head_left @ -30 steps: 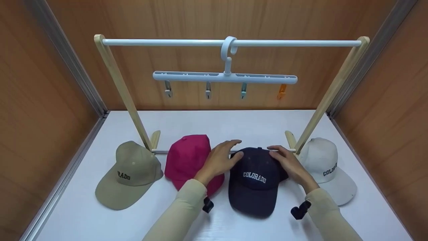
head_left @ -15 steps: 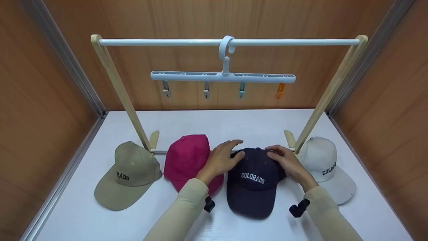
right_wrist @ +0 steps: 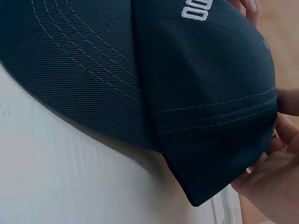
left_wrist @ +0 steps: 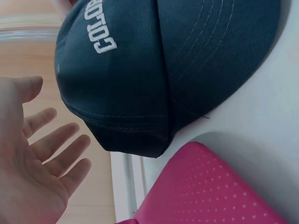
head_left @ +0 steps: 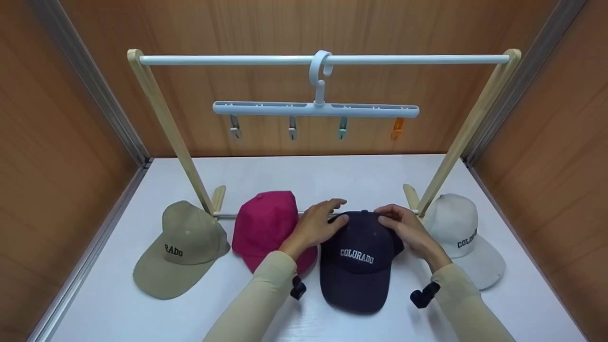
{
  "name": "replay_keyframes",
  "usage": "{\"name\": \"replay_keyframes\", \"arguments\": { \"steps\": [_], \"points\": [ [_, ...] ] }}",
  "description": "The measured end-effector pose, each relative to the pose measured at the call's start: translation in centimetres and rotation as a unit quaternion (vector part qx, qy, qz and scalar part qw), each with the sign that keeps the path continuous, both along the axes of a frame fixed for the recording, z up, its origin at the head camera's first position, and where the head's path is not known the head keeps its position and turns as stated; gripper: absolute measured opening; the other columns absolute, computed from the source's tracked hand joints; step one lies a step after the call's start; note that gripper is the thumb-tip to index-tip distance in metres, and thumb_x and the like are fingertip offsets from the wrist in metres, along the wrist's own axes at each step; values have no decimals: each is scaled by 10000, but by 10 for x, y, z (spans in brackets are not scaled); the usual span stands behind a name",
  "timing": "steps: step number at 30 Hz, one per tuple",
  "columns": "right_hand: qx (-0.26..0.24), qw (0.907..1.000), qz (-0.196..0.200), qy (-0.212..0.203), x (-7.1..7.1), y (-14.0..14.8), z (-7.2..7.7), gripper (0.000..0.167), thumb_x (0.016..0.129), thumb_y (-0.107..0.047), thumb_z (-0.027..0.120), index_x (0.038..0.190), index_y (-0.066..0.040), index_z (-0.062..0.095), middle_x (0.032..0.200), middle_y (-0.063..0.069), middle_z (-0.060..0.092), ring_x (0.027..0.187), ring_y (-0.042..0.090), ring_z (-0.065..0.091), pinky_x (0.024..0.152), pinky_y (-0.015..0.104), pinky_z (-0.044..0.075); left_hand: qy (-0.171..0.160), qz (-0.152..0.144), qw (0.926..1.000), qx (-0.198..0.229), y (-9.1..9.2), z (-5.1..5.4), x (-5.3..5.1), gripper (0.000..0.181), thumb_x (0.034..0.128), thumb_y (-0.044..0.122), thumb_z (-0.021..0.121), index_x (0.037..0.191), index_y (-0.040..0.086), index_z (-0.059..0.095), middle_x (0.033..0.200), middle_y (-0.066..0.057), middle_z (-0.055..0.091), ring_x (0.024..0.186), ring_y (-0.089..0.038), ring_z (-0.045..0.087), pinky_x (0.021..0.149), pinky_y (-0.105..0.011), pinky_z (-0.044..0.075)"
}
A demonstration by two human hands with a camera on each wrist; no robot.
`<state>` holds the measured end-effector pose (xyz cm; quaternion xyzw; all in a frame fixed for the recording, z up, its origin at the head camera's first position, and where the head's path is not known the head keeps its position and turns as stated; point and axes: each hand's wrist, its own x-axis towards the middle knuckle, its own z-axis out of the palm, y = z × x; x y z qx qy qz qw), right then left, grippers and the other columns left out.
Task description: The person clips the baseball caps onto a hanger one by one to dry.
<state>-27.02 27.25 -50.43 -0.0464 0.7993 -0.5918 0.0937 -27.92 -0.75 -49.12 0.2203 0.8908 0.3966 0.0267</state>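
A navy baseball cap [head_left: 356, 256] with white COLORADO lettering sits on the white table, brim toward me. My right hand [head_left: 411, 232] holds it at the upper right of the crown, thumb in front and fingers behind; the cap partly hides these fingers [right_wrist: 275, 144] in the right wrist view. On the other side, my left hand [head_left: 313, 228] hovers beside the crown with loosely spread fingers. A gap shows between its thumb [left_wrist: 30, 88] and the cap in the left wrist view. My left forearm passes over part of a magenta cap [head_left: 266, 223].
An olive cap [head_left: 183, 247] lies at far left and a pale grey cap [head_left: 453, 223] at far right. Behind them stands a wooden-legged rack with a white rod [head_left: 228, 60]. A light blue hanger [head_left: 316, 109] with several clips hangs from it. Wood panels enclose the table.
The navy cap has shifted slightly toward me and to the left, with my right hand moving slightly left alongside. My left hand stays nearly in place. The whole view drifts a little.
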Motion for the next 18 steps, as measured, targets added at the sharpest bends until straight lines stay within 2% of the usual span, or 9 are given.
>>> {"name": "replay_keyframes", "arguments": {
  "steps": [9,18],
  "points": [
    [70,9998,48,158,1,-1,3,320,1066,-159,630,1351,-13,639,1259,128,670,1142,218,625,978,287,495,-369,-402,9960,704,0,-5,-6,460,1076,366,603,1504,198,588,1403,-95,688,1307,-268,647,1109,-455,503],
    [-14,9998,68,176,2,-3,5,328,1065,-174,647,1354,-19,637,1264,125,662,1140,224,626,975,294,504,-758,-466,9908,1019,-1,-12,-10,406,1081,369,597,1471,261,613,1280,-17,728,1133,-169,676,1017,-412,541]
  ]
}}
